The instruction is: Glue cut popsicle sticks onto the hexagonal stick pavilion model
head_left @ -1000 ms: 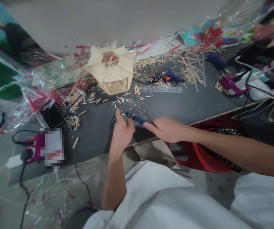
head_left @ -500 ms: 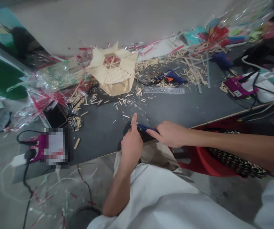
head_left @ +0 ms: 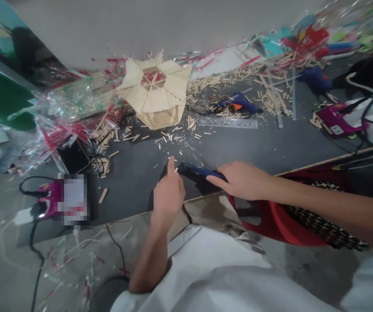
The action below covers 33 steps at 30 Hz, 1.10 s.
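A slim blue tool (head_left: 202, 172) lies across the dark table top (head_left: 264, 145) in front of me, and its right end meets my right hand (head_left: 242, 181), whose fingers close around it. My left hand (head_left: 168, 195) is just left of the tool, with its index finger raised among loose wood slivers and nothing visibly in its grip. Further back stands a hexagonal pavilion model of pale craft sticks (head_left: 155, 97). A blue and orange hot glue gun (head_left: 240, 104) lies beyond a clear ruler (head_left: 227, 123).
Cut sticks litter the table around a second blue glue gun (head_left: 315, 79). Crumpled cellophane (head_left: 72, 104) spills over the left side, near a black phone (head_left: 74, 157). Purple devices with cables (head_left: 339, 121) sit at both ends. A red basket (head_left: 271, 221) stands below the front edge.
The blue tool sits further right than a second ago, and its dark side no longer shows. My left hand has drawn back from it, and the whole view has shifted slightly.
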Each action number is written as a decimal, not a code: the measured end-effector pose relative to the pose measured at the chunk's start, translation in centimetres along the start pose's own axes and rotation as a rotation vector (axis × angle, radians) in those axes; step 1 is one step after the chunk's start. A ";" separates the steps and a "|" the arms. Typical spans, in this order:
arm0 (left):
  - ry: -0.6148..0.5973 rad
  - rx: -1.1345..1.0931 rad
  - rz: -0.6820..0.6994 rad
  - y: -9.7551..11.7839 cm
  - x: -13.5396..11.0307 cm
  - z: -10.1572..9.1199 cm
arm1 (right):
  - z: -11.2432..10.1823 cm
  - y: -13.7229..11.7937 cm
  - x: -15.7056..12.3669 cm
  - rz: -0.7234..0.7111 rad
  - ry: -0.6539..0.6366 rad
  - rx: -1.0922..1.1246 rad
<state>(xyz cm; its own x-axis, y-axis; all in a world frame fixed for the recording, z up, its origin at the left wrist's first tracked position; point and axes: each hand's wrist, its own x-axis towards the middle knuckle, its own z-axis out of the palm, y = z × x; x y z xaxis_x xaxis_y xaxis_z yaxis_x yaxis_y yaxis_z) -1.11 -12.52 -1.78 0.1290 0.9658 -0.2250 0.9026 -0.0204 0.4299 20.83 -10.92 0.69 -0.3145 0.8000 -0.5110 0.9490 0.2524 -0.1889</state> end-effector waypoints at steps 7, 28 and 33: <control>0.268 0.241 0.198 -2.6 4.8 -2.0 | 1.1 2.9 -0.9 0.200 0.251 -0.146; 0.166 0.125 0.611 -4.2 10.7 -1.6 | 2.0 4.1 3.5 -0.025 0.516 -0.059; 0.222 0.187 0.538 -4.6 10.5 -1.5 | -3.0 9.8 7.9 0.165 0.725 0.002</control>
<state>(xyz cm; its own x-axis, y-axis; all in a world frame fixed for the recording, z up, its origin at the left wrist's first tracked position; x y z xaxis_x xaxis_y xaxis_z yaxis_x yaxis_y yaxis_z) -4.50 -1.88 -4.75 0.5162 0.8380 0.1768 0.7941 -0.5457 0.2677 27.74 -0.48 -2.66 -0.0738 0.9861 0.1490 0.9824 0.0976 -0.1593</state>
